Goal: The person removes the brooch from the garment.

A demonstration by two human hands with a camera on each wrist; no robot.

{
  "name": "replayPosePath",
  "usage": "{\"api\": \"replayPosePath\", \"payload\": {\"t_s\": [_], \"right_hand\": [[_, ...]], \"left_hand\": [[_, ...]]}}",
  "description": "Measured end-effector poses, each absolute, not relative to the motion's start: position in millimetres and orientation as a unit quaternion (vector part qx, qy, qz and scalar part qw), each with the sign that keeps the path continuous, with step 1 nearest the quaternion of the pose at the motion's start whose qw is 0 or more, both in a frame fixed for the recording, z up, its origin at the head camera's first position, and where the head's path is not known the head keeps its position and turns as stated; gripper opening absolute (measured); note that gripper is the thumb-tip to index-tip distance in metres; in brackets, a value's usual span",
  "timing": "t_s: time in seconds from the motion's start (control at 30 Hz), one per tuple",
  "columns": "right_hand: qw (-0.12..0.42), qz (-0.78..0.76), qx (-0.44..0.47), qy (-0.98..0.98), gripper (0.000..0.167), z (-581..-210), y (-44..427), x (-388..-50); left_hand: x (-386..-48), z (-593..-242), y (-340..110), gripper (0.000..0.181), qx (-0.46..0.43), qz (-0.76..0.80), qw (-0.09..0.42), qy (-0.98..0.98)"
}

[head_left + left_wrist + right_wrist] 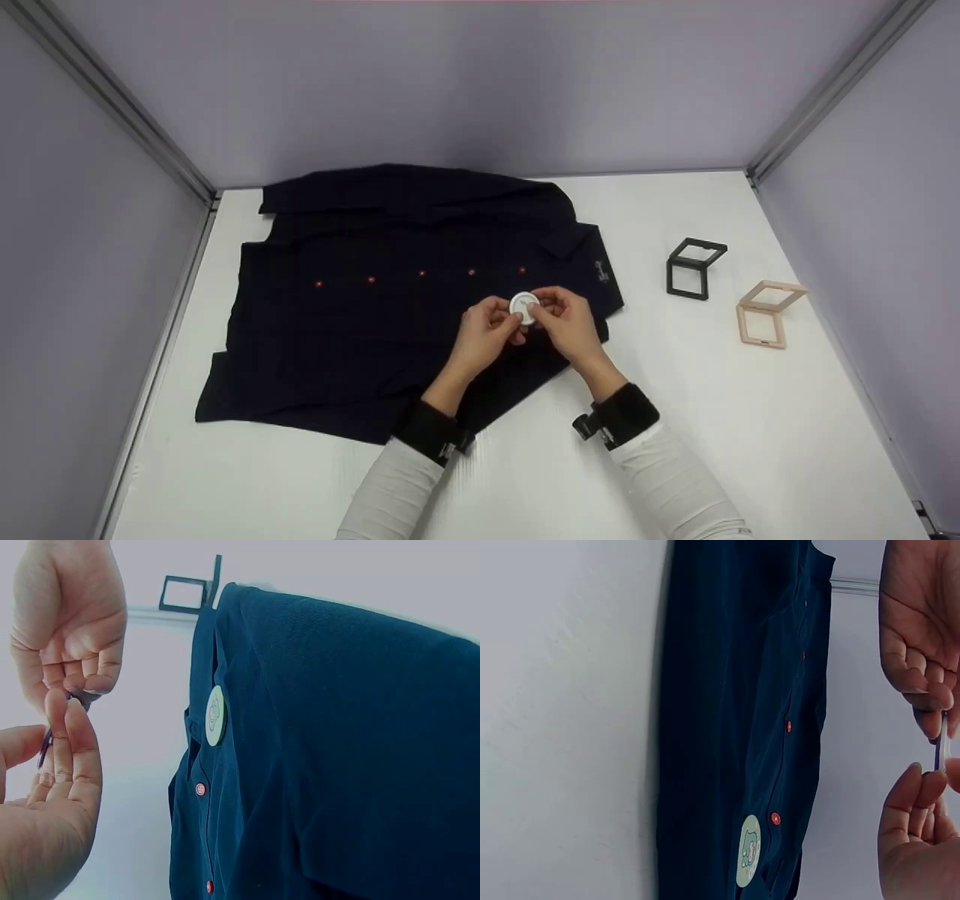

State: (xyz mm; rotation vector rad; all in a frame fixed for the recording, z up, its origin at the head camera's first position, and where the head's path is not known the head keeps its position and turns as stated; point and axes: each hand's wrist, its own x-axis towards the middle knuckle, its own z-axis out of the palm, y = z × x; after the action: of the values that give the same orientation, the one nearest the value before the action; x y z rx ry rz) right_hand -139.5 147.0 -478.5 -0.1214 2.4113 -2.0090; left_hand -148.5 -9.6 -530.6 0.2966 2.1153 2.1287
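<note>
Left hand (481,339), right hand (568,324) pinch round white disc (524,306) above creased cloth shirt (337,337).

Shirt (337,330): dark cloth, matt, finely woven in look; falls in soft creases. Red buttons (422,273): look like hard plastic, smooth, mildly glossy. White disc (517,305): smooth, plastic-looking, matt rim; small fitting (525,302) on its face, material too small to tell. Printed badge (215,716): smooth face, slight sheen. Black frame (688,295): matt, plastic-looking, smooth. Beige frame (763,343): likewise plastic-looking, matt, smooth-edged. Tabletop (675,360): smooth, hard in look, faintly glossy, with soft reflections. Wall panels (480,82): smooth, matt, show only diffuse, soft shading. Corner rails (114,97): look like metal, satin in finish. Wristbands (628,411): black fabric in look, matt, slightly fuzzy. Sleeves (679,476): pale cloth, matt, wrinkled.
</note>
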Motion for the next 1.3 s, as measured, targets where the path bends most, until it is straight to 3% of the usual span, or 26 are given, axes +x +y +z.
{"api": "replayPosePath", "payload": {"t_s": [0.23,0.47,0.63,0.93,1.1,1.3], "right_hand": [[0.011,-0.632,-0.037,0.774,0.022,-482.3,149.2,-139.6],[0.009,-0.649,-0.015,0.761,0.020,-515.0,155.8,-148.5],[0.011,-0.639,-0.009,0.769,0.015,-520.4,155.8,-149.1],[0.035,-0.603,0.036,0.796,0.024,-511.2,154.4,-147.2],[0.053,-0.602,0.042,0.796,0.024,-510.3,156.5,-147.7],[0.048,-0.597,0.044,0.800,0.019,-518.5,161.2,-149.4]], "left_hand": [[-148.6,-531.6,-9.8,0.007,0.093,0.697,0.077,0.707],[-148.3,-531.5,-10.6,0.004,0.092,0.666,0.073,0.737],[-146.7,-530.8,-8.7,0.008,0.107,0.593,0.031,0.798],[-143.6,-530.7,-5.1,0.013,0.138,0.471,-0.069,0.869],[-143.4,-530.2,-4.8,0.011,0.139,0.491,-0.050,0.859],[-142.4,-529.6,-5.4,0.022,0.146,0.508,-0.030,0.848]]}}
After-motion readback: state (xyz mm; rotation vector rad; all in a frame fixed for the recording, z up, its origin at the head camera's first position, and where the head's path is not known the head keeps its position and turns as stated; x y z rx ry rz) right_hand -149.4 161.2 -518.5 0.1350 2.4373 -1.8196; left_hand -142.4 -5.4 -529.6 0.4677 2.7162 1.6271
